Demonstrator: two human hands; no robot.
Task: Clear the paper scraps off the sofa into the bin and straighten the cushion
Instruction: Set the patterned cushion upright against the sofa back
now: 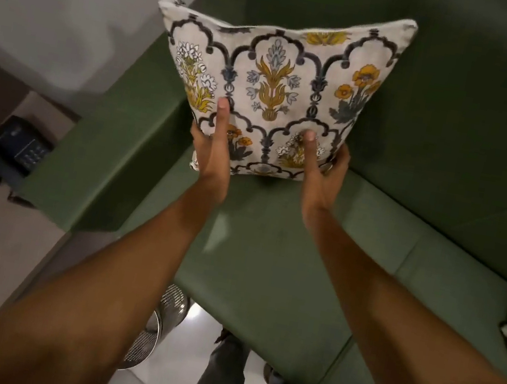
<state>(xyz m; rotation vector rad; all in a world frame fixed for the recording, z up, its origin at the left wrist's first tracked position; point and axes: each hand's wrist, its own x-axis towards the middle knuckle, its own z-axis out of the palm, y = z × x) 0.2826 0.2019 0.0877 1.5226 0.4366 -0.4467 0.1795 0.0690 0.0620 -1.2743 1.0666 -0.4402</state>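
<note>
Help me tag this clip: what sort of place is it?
Probably a hotel room or lounge, though it could be a home: a green sofa, a floral cushion, a desk telephone and a mesh bin.

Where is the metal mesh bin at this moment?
The mesh bin stands on the floor at the lower centre, just left of the sofa front edge, partly hidden behind the left forearm.

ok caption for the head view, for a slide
Both hands, left hand and right hand, hold the patterned cushion upright in the green sofa corner.
</note>
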